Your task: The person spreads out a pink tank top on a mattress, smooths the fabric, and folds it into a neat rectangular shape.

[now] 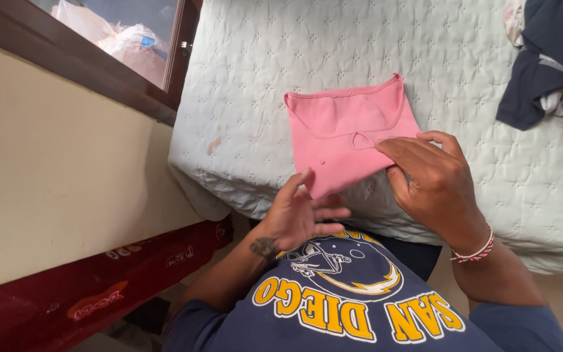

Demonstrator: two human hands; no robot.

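**Pink top, half folded, at the mattress edge**

Head view: the pink top point(346, 133) lies folded on the pale quilted mattress point(262, 78), its lower corner hanging just over the near edge. The right hand point(428, 179) lies flat on the top's right side, fingers together and stretched left, pressing the cloth down, not gripping it. The left hand point(298, 212) is open, fingers spread, its fingertips at the top's lower edge; I cannot tell if they touch. Dark clothes point(548, 58) are piled at the far right, well apart. A window point(125, 39) is at upper left.
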